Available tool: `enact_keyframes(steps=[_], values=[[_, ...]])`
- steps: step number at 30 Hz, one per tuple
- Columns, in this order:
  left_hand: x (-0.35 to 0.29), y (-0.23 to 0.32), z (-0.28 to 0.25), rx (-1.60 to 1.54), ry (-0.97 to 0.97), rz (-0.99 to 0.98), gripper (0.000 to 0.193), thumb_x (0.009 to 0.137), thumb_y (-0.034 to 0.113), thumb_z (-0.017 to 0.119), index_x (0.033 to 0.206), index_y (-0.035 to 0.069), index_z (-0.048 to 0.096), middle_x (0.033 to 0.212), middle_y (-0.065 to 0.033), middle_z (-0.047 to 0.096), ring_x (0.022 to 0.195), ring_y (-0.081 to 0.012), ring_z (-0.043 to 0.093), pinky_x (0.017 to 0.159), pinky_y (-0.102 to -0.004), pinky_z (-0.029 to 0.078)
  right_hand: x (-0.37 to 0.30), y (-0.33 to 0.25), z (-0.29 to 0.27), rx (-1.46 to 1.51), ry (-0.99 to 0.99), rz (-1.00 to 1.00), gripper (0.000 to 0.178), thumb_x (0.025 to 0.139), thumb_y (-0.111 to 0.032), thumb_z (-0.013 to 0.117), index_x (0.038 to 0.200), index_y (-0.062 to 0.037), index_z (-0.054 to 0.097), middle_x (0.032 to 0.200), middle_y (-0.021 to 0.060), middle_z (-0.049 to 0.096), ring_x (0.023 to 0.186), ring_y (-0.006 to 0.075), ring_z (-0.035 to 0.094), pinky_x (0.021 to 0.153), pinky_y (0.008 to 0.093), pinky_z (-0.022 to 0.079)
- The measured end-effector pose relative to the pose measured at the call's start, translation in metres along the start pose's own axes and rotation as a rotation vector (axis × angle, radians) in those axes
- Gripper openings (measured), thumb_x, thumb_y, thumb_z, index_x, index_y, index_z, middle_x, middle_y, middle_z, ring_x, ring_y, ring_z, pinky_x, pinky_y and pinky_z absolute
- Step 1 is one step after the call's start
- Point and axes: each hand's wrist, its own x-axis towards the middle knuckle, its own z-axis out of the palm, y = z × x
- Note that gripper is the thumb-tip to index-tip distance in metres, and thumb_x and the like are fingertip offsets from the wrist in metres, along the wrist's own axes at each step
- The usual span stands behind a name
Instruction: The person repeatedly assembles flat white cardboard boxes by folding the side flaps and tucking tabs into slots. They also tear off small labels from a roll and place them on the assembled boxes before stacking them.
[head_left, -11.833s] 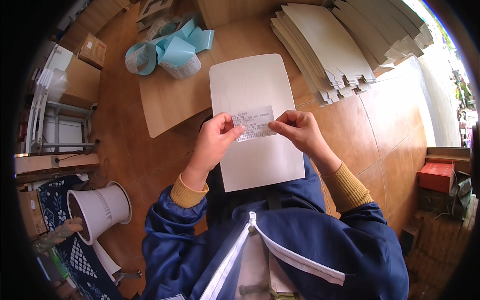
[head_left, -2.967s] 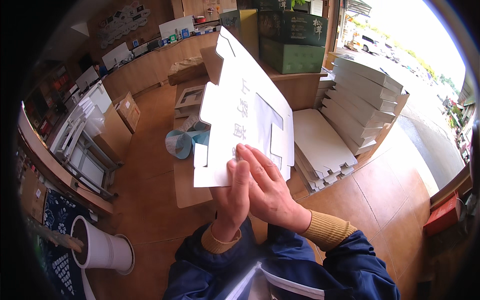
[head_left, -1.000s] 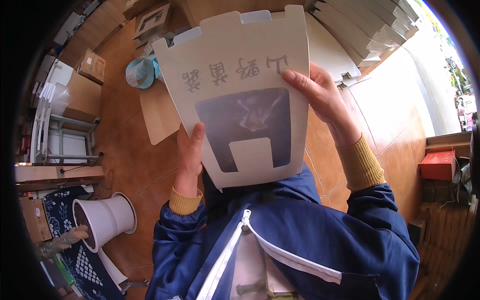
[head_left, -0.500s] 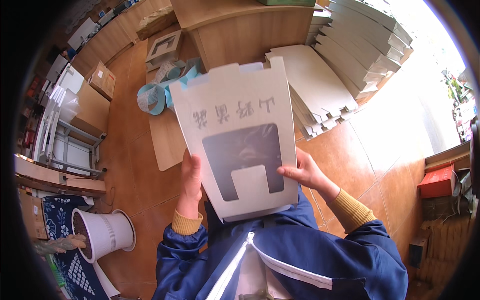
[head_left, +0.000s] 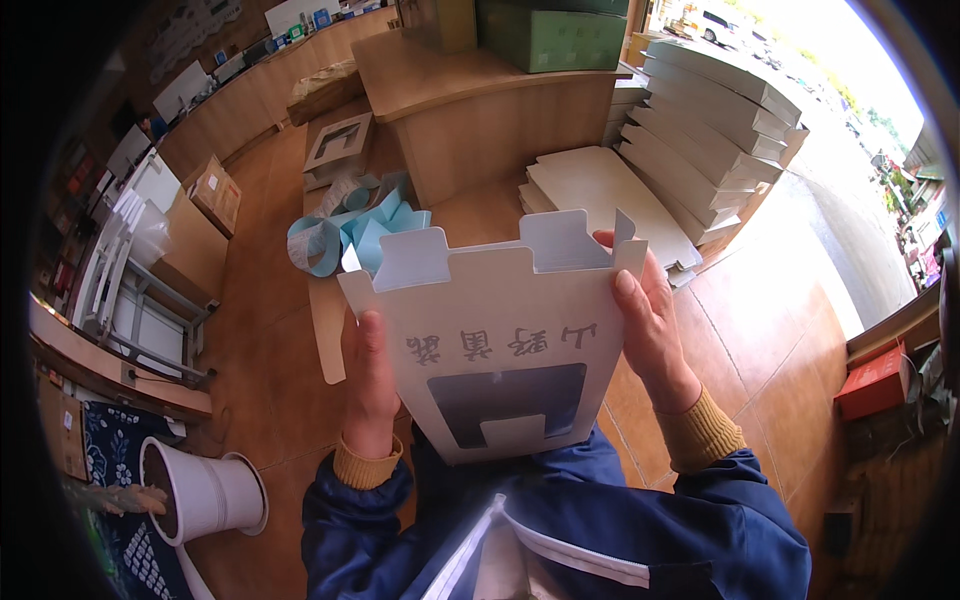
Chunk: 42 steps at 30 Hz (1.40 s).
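A white cardboard box (head_left: 480,290) with printed grey characters and a clear, dark-looking window (head_left: 505,392) stands over my lap, tilted. Its tabbed flaps (head_left: 417,257) stick up, unfolded, along the far end. My left hand (head_left: 370,392) is closed on the box's left side, its thumb along the edge and its fingers mostly hidden. At the far right corner my right hand (head_left: 655,330) grips the side wall, thumb in front and fingertips behind, beside a small upright corner flap (head_left: 625,226).
Ahead is a wooden counter (head_left: 480,130) bearing a green carton (head_left: 560,42). Flat white cartons (head_left: 610,185) lie at right beside a tall stack (head_left: 700,150). Crumpled light-blue strips (head_left: 375,230) and a windowed box (head_left: 338,150) sit left. A white plant pot (head_left: 212,485) stands near left.
The box has tipped so its flapped far end faces up towards me. My right hand has moved from beside the window up to the far right corner. My left hand still holds the left side.
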Motion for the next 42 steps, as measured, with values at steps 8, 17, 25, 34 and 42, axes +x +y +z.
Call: enact_keyframes(steps=[8, 17, 25, 34, 42], values=[[-0.013, 0.041, 0.004, -0.258, -0.143, -0.267, 0.059, 0.1, 0.051, 0.039, 0.132, 0.002, 0.048, 0.124, -0.01, 0.06, 0.113, -0.0192, 0.059, 0.092, -0.033, 0.051, -0.004, -0.025, 0.033, 0.045, 0.083, 0.148, 0.042, 0.095, -0.029, 0.061, 0.122, 0.0004, 0.047, 0.101, 0.0048, 0.061, 0.091, 0.0084, 0.056, 0.08, 0.0225, 0.045], [-0.016, 0.062, 0.012, -0.163, -0.04, -0.338, 0.05, 0.1, 0.04, 0.048, 0.132, 0.002, 0.05, 0.122, -0.0079, 0.061, 0.111, -0.0175, 0.059, 0.096, -0.0318, 0.046, -0.021, -0.047, 0.037, -0.004, 0.088, 0.18, 0.037, 0.094, -0.02, 0.057, 0.124, -0.0017, 0.046, 0.099, 0.0048, 0.057, 0.09, 0.0094, 0.054, 0.08, 0.024, 0.044], [-0.015, 0.064, 0.007, -0.1, -0.172, -0.341, 0.054, 0.099, 0.045, 0.047, 0.135, 0.005, 0.047, 0.126, -0.006, 0.057, 0.115, -0.015, 0.056, 0.096, -0.031, 0.046, -0.022, -0.044, 0.035, 0.022, 0.087, 0.191, 0.044, 0.093, -0.023, 0.057, 0.127, -0.0006, 0.043, 0.103, 0.0073, 0.057, 0.096, 0.0125, 0.054, 0.084, 0.0254, 0.043], [-0.016, 0.062, 0.003, -0.224, -0.165, -0.346, 0.056, 0.1, 0.05, 0.04, 0.131, 0.004, 0.05, 0.123, -0.0068, 0.059, 0.111, -0.0154, 0.057, 0.095, -0.0317, 0.046, -0.024, -0.047, 0.036, -0.079, 0.053, 0.148, 0.041, 0.096, -0.024, 0.053, 0.129, -0.0021, 0.042, 0.107, 0.0074, 0.057, 0.094, 0.0115, 0.055, 0.083, 0.0243, 0.043], [-0.014, 0.066, -0.001, -0.162, -0.048, -0.47, 0.036, 0.098, 0.025, 0.045, 0.125, 0.003, 0.054, 0.113, -0.0076, 0.063, 0.102, -0.0148, 0.06, 0.086, -0.0303, 0.049, -0.029, -0.048, 0.04, -0.104, 0.069, 0.16, 0.04, 0.093, -0.017, 0.052, 0.13, -0.0026, 0.042, 0.11, 0.0082, 0.055, 0.098, 0.0126, 0.054, 0.087, 0.0261, 0.043]])
